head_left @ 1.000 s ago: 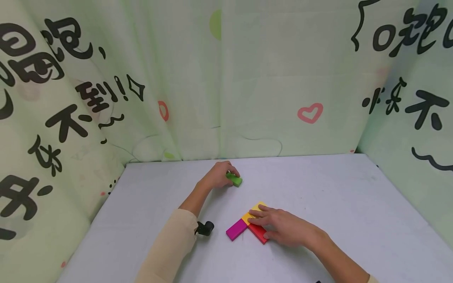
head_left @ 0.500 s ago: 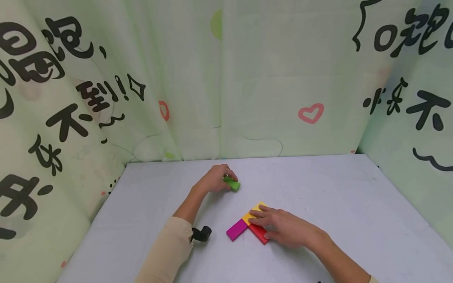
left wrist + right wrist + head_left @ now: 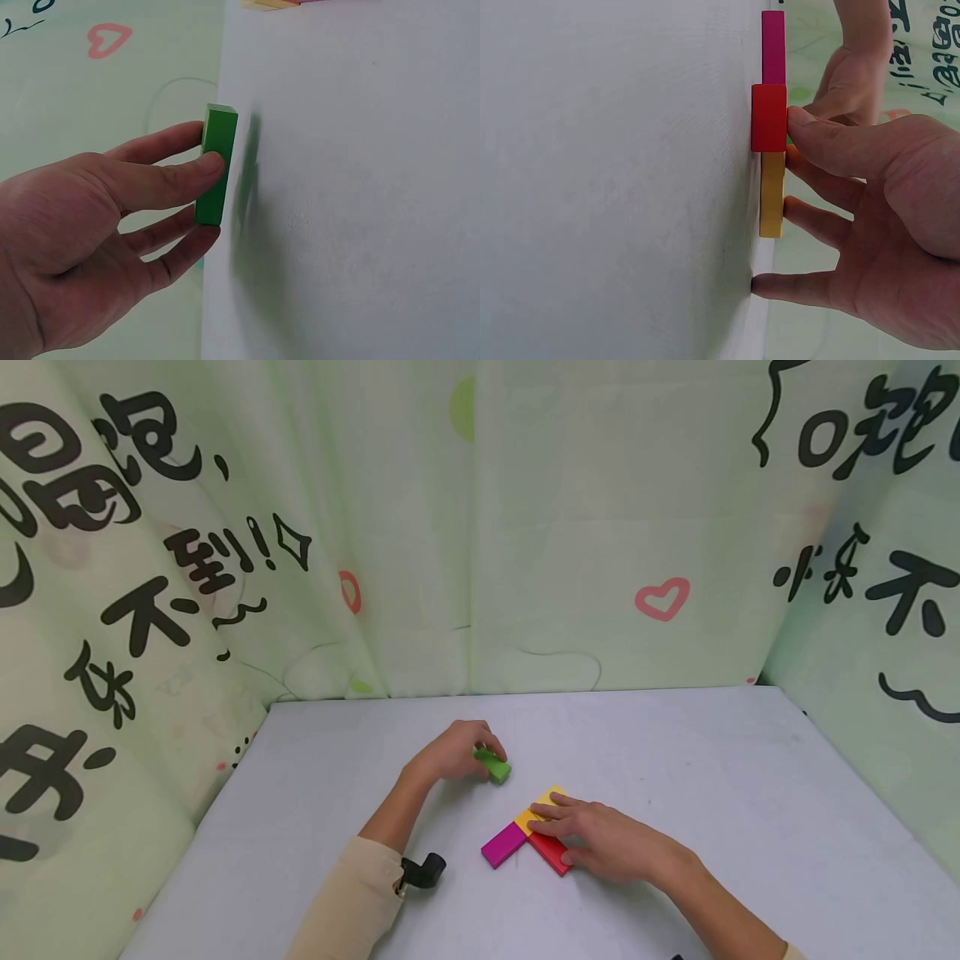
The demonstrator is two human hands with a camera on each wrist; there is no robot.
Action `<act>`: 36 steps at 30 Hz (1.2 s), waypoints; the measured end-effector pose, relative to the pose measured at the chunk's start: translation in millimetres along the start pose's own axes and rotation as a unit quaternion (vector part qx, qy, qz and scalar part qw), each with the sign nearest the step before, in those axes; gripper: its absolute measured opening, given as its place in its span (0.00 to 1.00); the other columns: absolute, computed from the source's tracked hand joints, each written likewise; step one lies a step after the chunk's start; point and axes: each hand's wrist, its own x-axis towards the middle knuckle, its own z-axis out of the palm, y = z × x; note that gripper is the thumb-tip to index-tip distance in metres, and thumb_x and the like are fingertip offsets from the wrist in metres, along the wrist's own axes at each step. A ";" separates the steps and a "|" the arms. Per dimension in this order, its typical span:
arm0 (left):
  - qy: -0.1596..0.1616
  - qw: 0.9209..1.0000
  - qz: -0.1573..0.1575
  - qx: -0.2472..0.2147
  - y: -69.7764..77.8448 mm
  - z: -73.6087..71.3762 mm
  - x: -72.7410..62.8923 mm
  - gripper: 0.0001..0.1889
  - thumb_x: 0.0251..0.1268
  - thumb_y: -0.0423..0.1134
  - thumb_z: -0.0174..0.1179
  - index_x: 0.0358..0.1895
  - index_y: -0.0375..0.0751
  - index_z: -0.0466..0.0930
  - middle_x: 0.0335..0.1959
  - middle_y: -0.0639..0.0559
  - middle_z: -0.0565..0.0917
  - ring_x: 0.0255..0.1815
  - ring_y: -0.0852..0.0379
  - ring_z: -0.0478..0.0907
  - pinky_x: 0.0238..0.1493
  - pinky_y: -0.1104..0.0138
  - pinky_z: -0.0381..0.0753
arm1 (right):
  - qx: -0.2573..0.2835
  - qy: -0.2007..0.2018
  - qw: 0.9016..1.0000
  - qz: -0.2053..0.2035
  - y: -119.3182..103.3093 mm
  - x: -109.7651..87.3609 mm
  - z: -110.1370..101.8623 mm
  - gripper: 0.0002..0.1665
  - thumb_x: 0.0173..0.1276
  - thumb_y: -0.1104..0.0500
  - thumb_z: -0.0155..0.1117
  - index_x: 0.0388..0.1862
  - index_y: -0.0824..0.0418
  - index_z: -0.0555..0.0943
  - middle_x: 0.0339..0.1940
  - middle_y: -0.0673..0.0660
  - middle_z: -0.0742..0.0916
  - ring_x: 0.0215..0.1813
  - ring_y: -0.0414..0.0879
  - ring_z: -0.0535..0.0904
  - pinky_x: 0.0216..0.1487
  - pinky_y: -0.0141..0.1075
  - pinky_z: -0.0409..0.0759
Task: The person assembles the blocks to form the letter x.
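Note:
My left hand [image 3: 455,752] pinches a small green block [image 3: 217,166] between thumb and fingers, held above the table in the left wrist view. Nearer me lie a magenta block [image 3: 504,845], a red block [image 3: 548,853] and yellow blocks [image 3: 522,821], laid flat and meeting at a corner. My right hand [image 3: 611,842] rests over the yellow and red ones with fingers spread. In the right wrist view its thumb touches the top of the red block [image 3: 769,118], and fingertips touch the yellow block [image 3: 772,196]; the little finger reaches the table.
A white table [image 3: 675,752] spans the view. Pale green curtains [image 3: 555,543] with dark lettering and pink hearts hang behind it and along both sides. A black wrist camera mount [image 3: 424,870] sits on the left sleeve.
My left hand has come slightly nearer, toward the laid blocks, carrying the green block. The right hand and the blocks under it have stayed in place.

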 end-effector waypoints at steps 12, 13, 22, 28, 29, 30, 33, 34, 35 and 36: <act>-0.025 1.000 0.018 -0.003 7.3 3.8 -11.8 0.15 0.59 0.29 0.75 0.48 0.49 0.92 0.47 0.56 0.84 0.53 0.55 0.78 0.56 0.64 0.82 | -0.005 -0.002 1.000 0.000 0.6 1.8 -1.0 0.33 0.71 0.65 0.68 0.74 0.50 0.78 0.78 0.52 0.76 0.82 0.65 0.63 0.71 0.59 0.75; -0.028 0.999 0.019 -0.004 8.4 4.4 -12.5 0.14 0.59 0.30 0.75 0.48 0.49 0.92 0.47 0.56 0.84 0.53 0.55 0.78 0.56 0.65 0.82 | -0.005 -0.003 1.000 0.000 0.6 1.8 -1.2 0.33 0.71 0.65 0.68 0.74 0.50 0.78 0.78 0.52 0.76 0.82 0.65 0.63 0.71 0.59 0.75; -0.043 0.998 0.038 0.002 14.9 9.8 -15.2 0.14 0.60 0.31 0.75 0.47 0.49 0.92 0.45 0.57 0.83 0.51 0.58 0.79 0.54 0.69 0.81 | 0.000 -0.003 1.000 0.000 -0.2 2.0 -0.9 0.33 0.71 0.65 0.68 0.74 0.51 0.78 0.78 0.52 0.76 0.82 0.66 0.62 0.70 0.59 0.75; -0.049 0.998 0.041 0.004 18.3 14.6 -16.5 0.14 0.60 0.31 0.75 0.48 0.50 0.92 0.45 0.57 0.83 0.50 0.60 0.78 0.52 0.71 0.81 | -0.005 0.001 1.000 -0.004 0.2 1.1 -0.6 0.33 0.71 0.65 0.68 0.74 0.51 0.78 0.78 0.52 0.76 0.82 0.65 0.63 0.70 0.59 0.75; -0.051 0.998 0.039 0.003 19.2 15.5 -17.0 0.14 0.60 0.32 0.75 0.48 0.50 0.92 0.46 0.57 0.83 0.50 0.60 0.77 0.52 0.71 0.81 | -0.006 0.001 1.000 -0.005 0.2 1.0 -0.5 0.33 0.71 0.65 0.68 0.74 0.51 0.78 0.78 0.52 0.76 0.82 0.65 0.63 0.70 0.59 0.75; -0.053 0.998 0.036 0.002 20.0 16.2 -17.5 0.14 0.61 0.32 0.75 0.48 0.50 0.92 0.46 0.56 0.83 0.51 0.60 0.77 0.52 0.71 0.81 | -0.006 0.001 1.000 -0.005 0.2 0.9 -0.5 0.33 0.71 0.65 0.68 0.74 0.51 0.78 0.78 0.52 0.76 0.82 0.65 0.63 0.70 0.59 0.75; -0.057 0.998 0.030 0.006 22.4 17.9 -18.9 0.14 0.61 0.32 0.75 0.49 0.50 0.92 0.47 0.56 0.83 0.52 0.60 0.77 0.53 0.71 0.81 | -0.008 0.000 1.000 -0.004 0.2 1.0 -0.6 0.33 0.71 0.65 0.68 0.74 0.50 0.78 0.78 0.52 0.76 0.82 0.65 0.63 0.70 0.59 0.75; -0.056 0.998 0.028 0.007 23.1 18.2 -19.4 0.14 0.61 0.32 0.75 0.49 0.50 0.92 0.47 0.56 0.83 0.52 0.59 0.77 0.53 0.71 0.81 | -0.008 0.000 1.000 -0.004 0.2 1.1 -0.6 0.33 0.71 0.65 0.68 0.74 0.50 0.78 0.78 0.53 0.76 0.82 0.65 0.63 0.70 0.59 0.75; -0.056 0.998 0.027 0.008 23.5 18.6 -19.7 0.14 0.61 0.32 0.75 0.49 0.50 0.92 0.47 0.55 0.83 0.52 0.59 0.77 0.53 0.71 0.81 | -0.009 0.000 1.000 -0.005 0.2 1.2 -0.7 0.33 0.71 0.65 0.68 0.74 0.50 0.78 0.78 0.53 0.76 0.82 0.65 0.63 0.70 0.59 0.76; -0.055 0.998 0.026 0.010 23.9 18.9 -19.9 0.14 0.61 0.32 0.75 0.49 0.50 0.92 0.48 0.56 0.83 0.52 0.59 0.77 0.53 0.71 0.81 | -0.010 0.000 1.000 -0.005 0.2 1.2 -0.7 0.33 0.71 0.65 0.68 0.74 0.50 0.78 0.78 0.53 0.76 0.82 0.65 0.63 0.70 0.59 0.76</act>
